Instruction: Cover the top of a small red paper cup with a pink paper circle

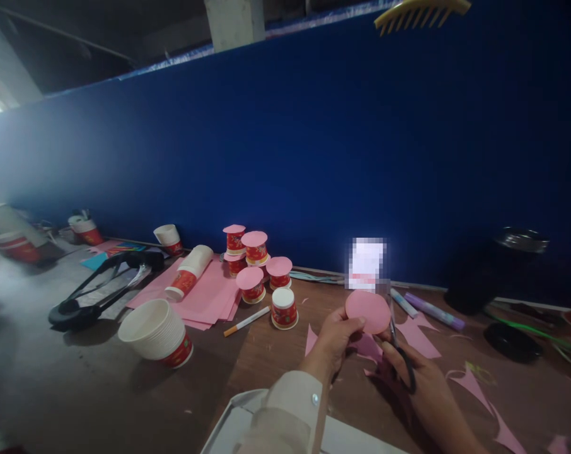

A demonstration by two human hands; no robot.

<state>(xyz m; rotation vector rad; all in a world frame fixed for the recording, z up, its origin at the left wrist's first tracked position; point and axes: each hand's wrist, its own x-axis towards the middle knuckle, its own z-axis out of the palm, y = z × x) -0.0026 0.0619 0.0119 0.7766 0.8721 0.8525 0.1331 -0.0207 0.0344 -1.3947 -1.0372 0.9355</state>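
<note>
My left hand [335, 337] pinches a pink paper circle [367, 311] by its lower left edge and holds it up over the brown table [276, 353]. My right hand [411, 372] is closed on black-handled scissors [399, 347], whose blades point up along the circle's right edge. Pink paper offcuts [420, 337] lie on the table just beyond and to the right of both hands. A cream sleeve covers my left wrist.
Several small red cups, some capped with pink circles [254, 265], stand left of my hands. Stacks of paper cups [157, 331] lie on their sides by pink sheets [210, 296]. A pencil [245, 321], markers [432, 310], a black bottle [493, 268] and a blue wall [314, 139] are near.
</note>
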